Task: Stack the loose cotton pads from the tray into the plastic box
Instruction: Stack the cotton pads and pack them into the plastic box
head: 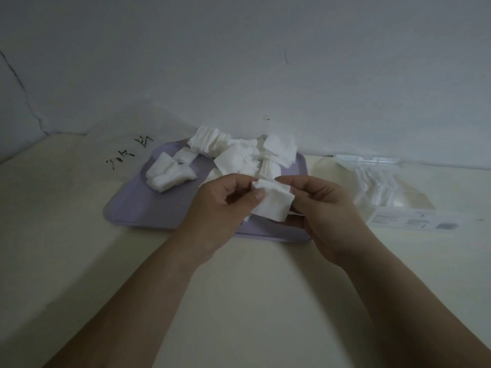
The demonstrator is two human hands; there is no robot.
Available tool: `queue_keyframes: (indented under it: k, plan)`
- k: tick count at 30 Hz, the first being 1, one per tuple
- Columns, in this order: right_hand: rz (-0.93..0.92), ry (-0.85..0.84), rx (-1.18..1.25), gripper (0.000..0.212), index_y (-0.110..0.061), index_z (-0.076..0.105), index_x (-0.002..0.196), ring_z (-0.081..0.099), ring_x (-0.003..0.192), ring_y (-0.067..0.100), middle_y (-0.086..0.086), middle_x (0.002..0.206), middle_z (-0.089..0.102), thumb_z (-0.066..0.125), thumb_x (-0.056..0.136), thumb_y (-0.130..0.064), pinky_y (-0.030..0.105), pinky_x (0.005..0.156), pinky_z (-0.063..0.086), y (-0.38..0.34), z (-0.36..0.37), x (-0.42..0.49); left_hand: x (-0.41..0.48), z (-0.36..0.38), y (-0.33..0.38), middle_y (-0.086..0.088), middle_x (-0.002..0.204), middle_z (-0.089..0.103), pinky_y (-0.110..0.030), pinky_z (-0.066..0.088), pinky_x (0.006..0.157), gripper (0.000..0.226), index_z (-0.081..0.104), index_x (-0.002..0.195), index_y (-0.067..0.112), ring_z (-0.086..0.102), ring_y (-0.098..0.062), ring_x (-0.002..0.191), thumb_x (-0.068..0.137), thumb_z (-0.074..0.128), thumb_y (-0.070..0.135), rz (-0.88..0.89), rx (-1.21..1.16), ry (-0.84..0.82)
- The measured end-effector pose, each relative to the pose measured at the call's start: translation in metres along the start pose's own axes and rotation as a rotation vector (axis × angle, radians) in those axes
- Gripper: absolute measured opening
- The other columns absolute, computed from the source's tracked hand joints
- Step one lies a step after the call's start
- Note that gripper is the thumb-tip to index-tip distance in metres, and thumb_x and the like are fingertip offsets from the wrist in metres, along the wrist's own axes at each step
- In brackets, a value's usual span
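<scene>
From the head camera, a lilac rectangular plastic tray [138, 205] lies on a cream table [239, 288], close to the table's far edge where it meets a pale wall [239, 62]. Loose white cotton pads [236, 160] are heaped over the far half of the tray. One fanned bundle sits at the tray's far edge, another clump lies near its left edge, and more are piled towards its far right corner. The near left part of the tray is bare. Above the tray's near edge, both hands meet on a small stack of white square cotton pads [273, 203], held clear of the tray surface. The left hand [223, 205] pinches the stack's left side, thumb on top and fingers curled beneath. The right hand [326, 208] grips the right side with its fingers bent around the edge. To the right of the tray, near the table's far right edge, stands a clear plastic box [372, 187] with white pads showing faintly inside it; how many I cannot tell. A white printed label [406, 221] shows along its near side. Black handwritten marks [130, 152] sit on the table just left of the tray's far left corner
</scene>
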State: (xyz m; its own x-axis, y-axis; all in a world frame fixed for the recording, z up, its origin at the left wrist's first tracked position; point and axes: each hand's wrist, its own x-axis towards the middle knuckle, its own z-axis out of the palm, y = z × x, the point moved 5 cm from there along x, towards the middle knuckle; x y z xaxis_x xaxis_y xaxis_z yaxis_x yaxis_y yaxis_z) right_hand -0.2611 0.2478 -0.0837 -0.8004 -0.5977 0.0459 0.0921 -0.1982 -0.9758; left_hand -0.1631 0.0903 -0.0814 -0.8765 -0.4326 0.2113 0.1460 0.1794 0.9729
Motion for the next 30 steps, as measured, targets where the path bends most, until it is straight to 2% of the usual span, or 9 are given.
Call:
queue_keyframes:
  k: [9,13,17,18,20,21,23,27,30]
  plan:
    - [-0.013,-0.038,0.017,0.02,-0.005,0.078,0.106,0.076,0.099,0.034,0.022,0.106,0.078,0.06,0.1,-0.005,0.046,0.089,0.063,-0.004,0.004,-0.003,0.0,-0.001,0.002,-0.014,0.09,0.076,-0.026,0.052,0.063,0.009,0.079,0.101,0.02,0.059,-0.012,0.068,0.095,0.074,0.016,0.001,-0.014,0.013]
    - [0.016,-0.043,0.03,0.022,0.001,0.075,0.113,0.073,0.108,0.042,0.026,0.111,0.076,0.057,0.101,-0.004,0.054,0.095,0.059,-0.003,0.004,-0.002,0.001,-0.001,0.002,-0.01,0.093,0.079,-0.037,0.056,0.071,0.011,0.079,0.103,0.018,0.067,-0.022,0.078,0.095,0.074,0.014,0.005,-0.027,0.007]
    - [0.053,-0.09,0.082,0.036,0.003,0.074,0.116,0.072,0.112,0.042,0.025,0.114,0.075,0.065,0.089,-0.019,0.053,0.096,0.057,-0.005,0.004,-0.003,0.0,-0.003,0.005,-0.003,0.093,0.079,-0.043,0.057,0.074,0.015,0.075,0.096,0.026,0.071,-0.023,0.083,0.089,0.081,0.015,0.015,-0.038,0.039]
    - [0.052,-0.1,0.077,0.039,0.004,0.074,0.117,0.071,0.113,0.043,0.026,0.115,0.075,0.066,0.087,-0.019,0.053,0.098,0.057,-0.005,0.005,-0.003,0.0,-0.004,0.006,-0.001,0.093,0.077,-0.041,0.058,0.074,0.017,0.072,0.095,0.026,0.071,-0.023,0.084,0.087,0.083,0.016,0.022,-0.016,0.055]
    - [0.047,-0.079,0.06,0.034,0.005,0.073,0.119,0.07,0.114,0.043,0.027,0.116,0.074,0.065,0.091,-0.013,0.056,0.101,0.056,-0.005,0.004,-0.003,-0.001,-0.005,0.01,0.0,0.092,0.073,-0.029,0.057,0.07,0.019,0.068,0.094,0.023,0.069,-0.02,0.08,0.086,0.084,0.016,0.051,0.066,0.087]
    - [0.048,-0.064,0.055,0.03,0.005,0.072,0.119,0.071,0.114,0.043,0.027,0.115,0.074,0.063,0.094,-0.008,0.056,0.102,0.055,-0.005,0.004,-0.003,-0.002,-0.005,0.012,-0.001,0.091,0.072,-0.023,0.055,0.067,0.019,0.068,0.094,0.023,0.068,-0.017,0.076,0.087,0.083,0.015,0.067,0.097,0.096]
    - [0.057,-0.039,0.053,0.025,0.005,0.073,0.117,0.072,0.112,0.043,0.027,0.114,0.075,0.058,0.099,-0.003,0.056,0.101,0.056,-0.004,0.003,-0.003,-0.003,-0.003,0.015,0.0,0.091,0.072,-0.02,0.054,0.064,0.017,0.071,0.095,0.026,0.066,-0.02,0.074,0.089,0.081,0.014,0.088,0.135,0.092]
    - [0.063,-0.041,0.07,0.024,-0.002,0.077,0.106,0.075,0.105,0.038,0.024,0.109,0.077,0.054,0.101,-0.001,0.049,0.094,0.061,-0.005,0.005,-0.003,-0.003,-0.001,0.014,0.006,0.092,0.074,-0.034,0.058,0.072,0.018,0.073,0.098,0.033,0.068,-0.025,0.083,0.091,0.079,0.018,0.118,0.173,0.074]
    - [0.066,-0.033,0.086,0.028,-0.008,0.08,0.096,0.076,0.098,0.034,0.022,0.106,0.078,0.054,0.101,0.0,0.045,0.089,0.063,-0.004,0.005,-0.002,-0.004,0.001,0.014,0.006,0.092,0.071,-0.033,0.056,0.067,0.02,0.072,0.103,0.033,0.065,-0.024,0.08,0.093,0.077,0.017,0.147,0.192,0.062]
